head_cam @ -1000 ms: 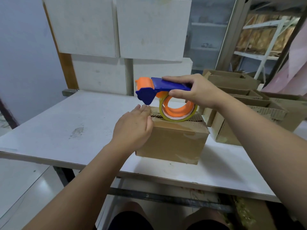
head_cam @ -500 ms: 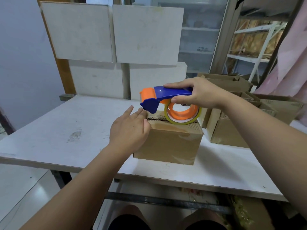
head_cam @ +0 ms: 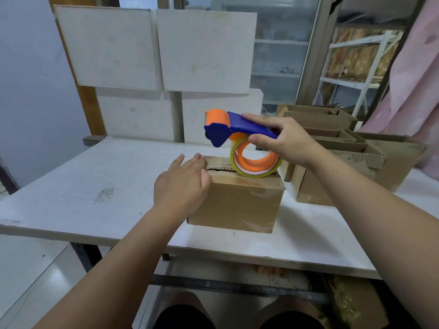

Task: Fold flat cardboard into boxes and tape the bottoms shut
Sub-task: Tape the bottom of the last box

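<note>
A head-worn view looks down at a white desk [head_cam: 95, 176] where a person is assembling cardboard boxes.

One small brown box [head_cam: 237, 205] stands near the desk's front edge, already folded into shape and turned so that its closed flaps face up. The seam [head_cam: 221, 169] between the flaps shows as a dark, ragged gap on the left part of the top, so the taping looks unfinished or barely begun. A glossy patch on the upper front wall may be tape, but it is hard to be sure. To the right on the desk sits a cluster of other folded boxes [head_cam: 344, 162], open side up, which suggests several are already done. No flat cardboard is in view.

The left hand [head_cam: 183, 184] lies over the box's top left edge, palm down, with its fingers straight and slightly spread toward the seam, apparently holding the flaps flat.

The right hand [head_cam: 285, 141] reaches in from the right and grips the blue handle of a tape dispenser [head_cam: 221, 131], thumb underneath and fingers curled over the top. The dispenser's orange roller end points left, raised above the box. Its tape roll [head_cam: 255, 162], clear tape on an orange core, hangs at the top of the box, over its right half; whether it touches the cardboard cannot be told.
</note>
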A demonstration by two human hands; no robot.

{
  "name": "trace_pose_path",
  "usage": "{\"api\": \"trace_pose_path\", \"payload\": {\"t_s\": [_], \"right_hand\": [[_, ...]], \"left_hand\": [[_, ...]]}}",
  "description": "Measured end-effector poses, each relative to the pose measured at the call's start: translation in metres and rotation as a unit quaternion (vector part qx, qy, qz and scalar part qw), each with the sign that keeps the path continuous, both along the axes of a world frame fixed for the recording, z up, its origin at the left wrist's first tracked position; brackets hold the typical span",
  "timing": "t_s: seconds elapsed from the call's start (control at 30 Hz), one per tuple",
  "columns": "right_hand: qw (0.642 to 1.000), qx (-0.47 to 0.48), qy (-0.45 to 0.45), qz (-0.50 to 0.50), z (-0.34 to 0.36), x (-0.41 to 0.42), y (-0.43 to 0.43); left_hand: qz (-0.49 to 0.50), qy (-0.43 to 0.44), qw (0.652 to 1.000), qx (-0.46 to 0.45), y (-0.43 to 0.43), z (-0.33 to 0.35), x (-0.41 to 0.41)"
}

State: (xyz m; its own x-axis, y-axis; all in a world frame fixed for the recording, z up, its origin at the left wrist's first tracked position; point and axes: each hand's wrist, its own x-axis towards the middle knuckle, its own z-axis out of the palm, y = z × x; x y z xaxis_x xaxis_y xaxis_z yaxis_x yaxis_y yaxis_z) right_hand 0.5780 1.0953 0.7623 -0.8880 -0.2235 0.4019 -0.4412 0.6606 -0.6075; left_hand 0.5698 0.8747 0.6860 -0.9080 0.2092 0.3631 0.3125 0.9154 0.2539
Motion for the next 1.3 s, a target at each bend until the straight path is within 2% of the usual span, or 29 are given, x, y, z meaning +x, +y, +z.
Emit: {"api": "trace_pose_path", "payload": {"t_s": [0.1, 0.2, 0.47, 0.7, 0.97, 1.1, 1.2, 1.3], "right_hand": [[0.999, 0.050, -0.006, -0.015, 0.011, 0.004, 0.011], [0.998, 0.055, -0.019, -0.019, 0.014, 0.011, 0.022], [0.992, -0.111, 0.029, -0.047, -0.013, 0.020, 0.024], [0.999, 0.025, -0.010, -0.031, 0.009, 0.021, 0.030], [0.996, 0.077, -0.040, -0.035, 0.022, 0.024, 0.038], [0.988, 0.137, -0.049, -0.055, 0.028, 0.025, 0.045], [0.994, 0.087, -0.039, -0.056, 0.021, 0.030, 0.053], [0.996, -0.049, 0.007, -0.069, -0.004, 0.035, 0.058]], "left_hand": [[0.006, -0.001, 1.000, 0.001, 0.000, 0.001, 0.001], [0.003, 0.002, 1.000, -0.005, 0.003, 0.000, 0.001], [0.007, -0.005, 1.000, 0.009, 0.004, 0.000, 0.004], [0.013, -0.012, 1.000, 0.013, 0.005, 0.002, 0.005], [0.009, -0.010, 1.000, 0.017, 0.005, 0.001, 0.005], [0.009, -0.004, 1.000, 0.018, 0.005, 0.000, 0.004], [0.007, -0.005, 1.000, 0.021, 0.005, -0.002, 0.003], [0.009, -0.007, 0.999, 0.033, 0.005, -0.003, 0.003]]}}
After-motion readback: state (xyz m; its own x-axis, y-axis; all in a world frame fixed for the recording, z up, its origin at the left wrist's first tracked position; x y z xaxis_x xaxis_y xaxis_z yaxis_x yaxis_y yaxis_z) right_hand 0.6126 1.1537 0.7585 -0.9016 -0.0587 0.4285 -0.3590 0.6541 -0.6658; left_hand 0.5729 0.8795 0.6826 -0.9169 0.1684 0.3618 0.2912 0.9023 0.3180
